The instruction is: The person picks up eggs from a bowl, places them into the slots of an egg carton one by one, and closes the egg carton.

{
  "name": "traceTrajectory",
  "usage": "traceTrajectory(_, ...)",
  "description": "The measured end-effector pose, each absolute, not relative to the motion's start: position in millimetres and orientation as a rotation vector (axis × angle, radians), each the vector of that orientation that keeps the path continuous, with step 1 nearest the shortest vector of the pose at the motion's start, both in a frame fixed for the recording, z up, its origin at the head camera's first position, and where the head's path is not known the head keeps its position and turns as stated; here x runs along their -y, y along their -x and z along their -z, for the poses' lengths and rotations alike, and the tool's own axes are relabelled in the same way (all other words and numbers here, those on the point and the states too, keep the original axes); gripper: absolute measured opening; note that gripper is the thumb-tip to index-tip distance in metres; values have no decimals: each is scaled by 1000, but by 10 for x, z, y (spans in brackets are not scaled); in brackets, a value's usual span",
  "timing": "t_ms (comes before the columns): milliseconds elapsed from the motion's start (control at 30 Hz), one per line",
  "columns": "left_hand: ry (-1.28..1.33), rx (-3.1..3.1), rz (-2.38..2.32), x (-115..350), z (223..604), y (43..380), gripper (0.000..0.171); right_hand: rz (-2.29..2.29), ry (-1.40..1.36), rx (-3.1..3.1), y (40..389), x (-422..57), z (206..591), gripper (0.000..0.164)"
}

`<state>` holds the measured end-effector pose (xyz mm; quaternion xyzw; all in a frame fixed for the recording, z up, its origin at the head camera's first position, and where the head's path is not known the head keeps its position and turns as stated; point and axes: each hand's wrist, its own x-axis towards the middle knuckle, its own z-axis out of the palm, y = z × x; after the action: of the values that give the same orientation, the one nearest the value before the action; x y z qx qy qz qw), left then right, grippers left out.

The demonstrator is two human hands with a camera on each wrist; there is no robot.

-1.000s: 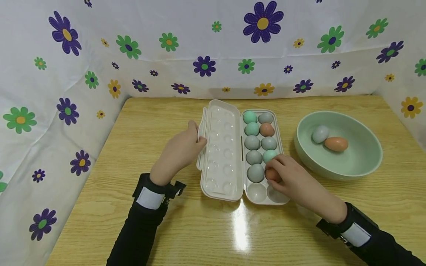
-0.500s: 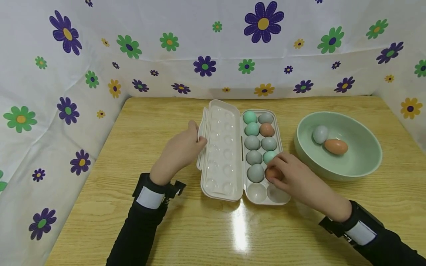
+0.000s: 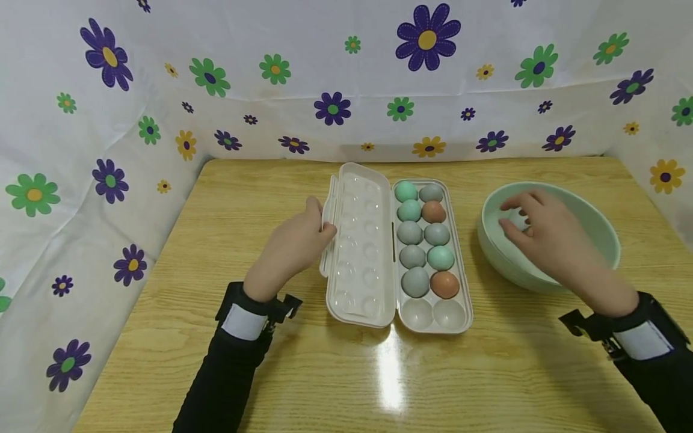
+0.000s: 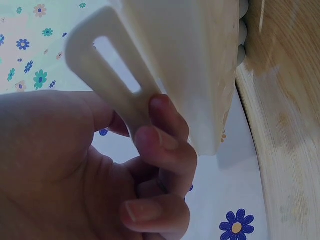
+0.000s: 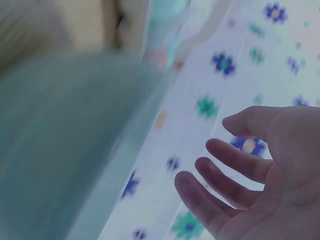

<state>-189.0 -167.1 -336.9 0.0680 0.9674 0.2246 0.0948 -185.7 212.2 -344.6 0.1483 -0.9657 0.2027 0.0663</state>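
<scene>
An egg carton point(image 3: 361, 322) lies with its lid folded out to the left. Its tray holds several eggs in green, grey and brown; the nearest brown egg point(image 3: 444, 284) sits in the right column, and the two front cups are bare. My left hand point(image 3: 292, 246) grips the lid's edge, fingers curled round its slotted handle point(image 4: 107, 55) in the left wrist view. Over the pale green bowl point(image 3: 606, 240) hovers my right hand point(image 3: 563, 240), fingers apart and holding nothing. Beneath its fingers part of a pale grey egg point(image 3: 518, 220) shows; the rest of the bowl's inside is largely hidden.
A wooden table point(image 3: 335, 385) carries the carton and the bowl. White cloth point(image 3: 303, 48) with printed flowers rises behind the table and at both sides. The bowl's rim stands higher than the carton tray.
My right hand has let go of the brown egg in the carton and moved right, over the bowl. The left hand still holds the lid in the same place.
</scene>
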Motion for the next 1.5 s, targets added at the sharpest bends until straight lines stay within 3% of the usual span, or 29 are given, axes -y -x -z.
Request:
traceTrajectory(233,-225,-2882,-648,1670,3363,1901,40,-591,-174,3113,2069,-2616,3561,53)
traceTrajectory(533,-231,-2892,-639,1670,3369,1904,41,-507,-115,3302,2158,-2904,3812,75)
traceTrajectory(800,-232,-2899,-652,1674,3371,1900,41,-543,-158,3315,2202,-2899,3911,61)
traceTrajectory(1500,-215,-2886,-653,1666,3364,1887,36,-532,-173,3285,2192,-2842,3974,56)
